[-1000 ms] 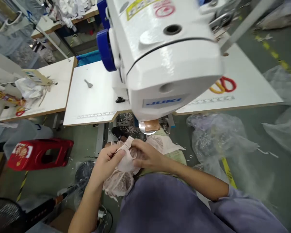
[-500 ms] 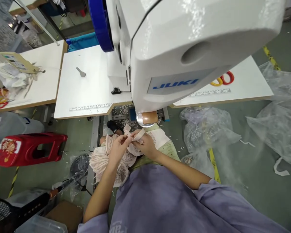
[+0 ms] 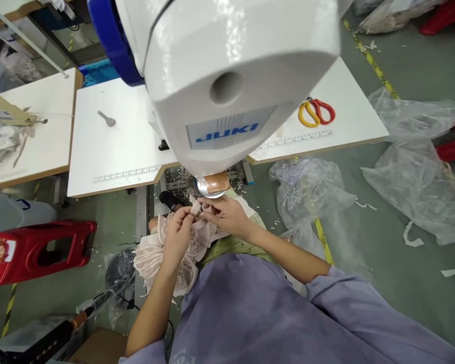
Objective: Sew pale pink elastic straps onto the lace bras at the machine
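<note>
On the lap lies a bundle of pale pink lace garments (image 3: 149, 260) with gathered straps or strips. My left hand (image 3: 177, 235) pinches a short pale pink fabric band (image 3: 195, 206) that sticks up from the bundle. From the other side my right hand (image 3: 229, 217) meets it, thumb and fingers closed around the band's other part; its fingertips partly hide the fabric. Both hands are just below the round metal plate and brown pad (image 3: 217, 183) under the sewing machine head (image 3: 227, 101).
A white worktable (image 3: 117, 146) flanks the machine, with red-and-yellow-handled scissors (image 3: 328, 112) and a grey spoon-shaped tool (image 3: 106, 119) on it. A red stool (image 3: 74, 242) lies on the floor at left. Clear plastic bags (image 3: 307, 187) lie at right.
The view has shifted, so the machine appears further left. My right hand's fingers have straightened somewhat, and the loop of band that stood above them is gone from sight. My left hand still pinches the band.
</note>
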`<state>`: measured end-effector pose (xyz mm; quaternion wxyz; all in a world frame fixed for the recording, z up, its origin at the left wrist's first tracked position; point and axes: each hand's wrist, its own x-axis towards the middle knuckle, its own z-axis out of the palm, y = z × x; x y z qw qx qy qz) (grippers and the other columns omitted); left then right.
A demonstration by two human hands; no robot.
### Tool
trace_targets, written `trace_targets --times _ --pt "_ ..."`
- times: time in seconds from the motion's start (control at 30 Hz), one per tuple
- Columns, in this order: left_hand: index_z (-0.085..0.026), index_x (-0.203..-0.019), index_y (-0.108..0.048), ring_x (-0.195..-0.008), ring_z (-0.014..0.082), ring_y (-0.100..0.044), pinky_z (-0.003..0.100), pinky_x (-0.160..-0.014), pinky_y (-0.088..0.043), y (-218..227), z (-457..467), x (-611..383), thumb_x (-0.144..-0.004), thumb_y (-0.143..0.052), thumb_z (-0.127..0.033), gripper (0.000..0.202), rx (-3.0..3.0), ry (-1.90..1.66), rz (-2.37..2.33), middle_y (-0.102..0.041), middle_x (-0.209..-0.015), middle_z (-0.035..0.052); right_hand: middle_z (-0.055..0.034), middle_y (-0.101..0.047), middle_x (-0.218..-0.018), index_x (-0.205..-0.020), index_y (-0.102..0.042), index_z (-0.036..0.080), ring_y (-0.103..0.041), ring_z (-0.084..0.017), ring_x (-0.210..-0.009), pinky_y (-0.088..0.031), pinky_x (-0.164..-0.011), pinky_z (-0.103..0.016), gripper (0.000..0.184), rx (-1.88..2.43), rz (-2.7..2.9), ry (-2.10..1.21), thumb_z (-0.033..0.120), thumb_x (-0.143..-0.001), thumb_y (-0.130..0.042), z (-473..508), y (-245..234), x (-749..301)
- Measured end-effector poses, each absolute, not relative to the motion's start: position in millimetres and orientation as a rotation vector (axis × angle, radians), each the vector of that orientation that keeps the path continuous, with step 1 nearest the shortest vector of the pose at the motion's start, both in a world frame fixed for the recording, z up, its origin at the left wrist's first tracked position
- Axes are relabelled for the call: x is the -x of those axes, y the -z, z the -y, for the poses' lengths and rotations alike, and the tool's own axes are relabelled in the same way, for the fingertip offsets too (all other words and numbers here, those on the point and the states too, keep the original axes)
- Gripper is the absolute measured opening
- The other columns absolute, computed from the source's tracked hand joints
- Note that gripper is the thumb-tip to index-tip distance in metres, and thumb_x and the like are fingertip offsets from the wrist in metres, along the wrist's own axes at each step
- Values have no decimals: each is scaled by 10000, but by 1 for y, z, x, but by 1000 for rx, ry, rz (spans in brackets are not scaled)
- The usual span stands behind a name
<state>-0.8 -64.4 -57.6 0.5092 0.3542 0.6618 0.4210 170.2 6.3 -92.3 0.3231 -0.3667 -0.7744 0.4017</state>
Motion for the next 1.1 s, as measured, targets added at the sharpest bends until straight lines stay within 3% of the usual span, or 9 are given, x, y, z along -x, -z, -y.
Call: trace_targets --times 0.13,0.27,0.47,0.6,0.73,0.87,1.0,1.07,1.1 --pt "-195 -973 -651 -829 142 -606 230 -756 -485 57 64 -6 -948 -544 -380 215 -885 -1007 -1562 -638 -865 18 -90 -699 -1031 -1120 -706 203 -625 -151 -718 -507 -681 -299 340 999 1987 -1028 465 -986 -536 -1 95 -168" --pt "-183 -953 -633 -741 131 -566 222 -663 -445 56 60 -9 -967 -526 -480 315 -1005 -951 -1586 -609 -804 14 -44 -640 -767 -898 -672 193 -560 -150 -617 -466 -595 -297 335 1108 1890 -938 514 -943 -586 7 96 -169" --pt "-178 -979 -676 -759 147 -596 234 -693 -457 50 55 -10 -973 -514 -453 319 -1152 -900 -1644 -658 -800 23 -91 -695 -1151 -1152 -695 233 -614 -131 -654 -556 -696 -320 273 1047 1894 -1022 386 -983 -546 4 94 -173" --pt "-176 -942 -685 -743 146 -603 233 -676 -453 50 52 -11 -975 -505 -437 319 -1210 -859 -1685 -678 -802 27 -79 -715 -1108 -1146 -723 244 -667 -162 -762 -582 -716 -325 259 1013 1863 -1054 360 -972 -568 -1 99 -176" --pt "-168 -912 -679 -741 160 -609 246 -684 -465 55 47 -17 -969 -484 -476 370 -1161 -856 -1696 -674 -778 31 -76 -750 -992 -1025 -761 233 -701 -189 -925 -585 -827 -333 232 911 1890 -840 294 -986 -540 6 113 -172" --pt "-179 -749 -638 -667 152 -554 243 -649 -423 62 40 -19 -933 -525 -551 430 -1245 -777 -1819 -627 -680 8 -59 -758 -1025 -964 -762 251 -701 -163 -936 -569 -814 -289 277 740 2171 -654 329 -1004 -499 -13 128 -192" --pt "-206 -679 -594 -619 171 -567 250 -582 -404 70 34 -12 -906 -517 -614 473 -1354 -671 -1830 -610 -626 3 -44 -724 -1159 -1114 -716 262 -646 -159 -1093 -506 -953 -281 344 1393 2234 -501 386 -1040 -404 -100 107 -277" --pt "-210 -691 -613 -595 184 -584 261 -554 -415 70 34 -13 -883 -515 -652 491 -1385 -651 -1793 -635 -635 16 -166 -668 -1233 -1212 -660 151 -602 -234 -1144 -474 -979 -380 441 1724 2076 -373 305 -1064 -274 -155 83 -327" --pt "-210 -714 -631 -592 193 -598 269 -550 -431 69 35 -16 -871 -513 -672 502 -1391 -651 -1760 -653 -649 26 -170 -648 -1256 -1232 -637 150 -587 -237 -1149 -466 -971 -372 423 1985 2021 -341 306 -1064 -281 -181 71 -347"
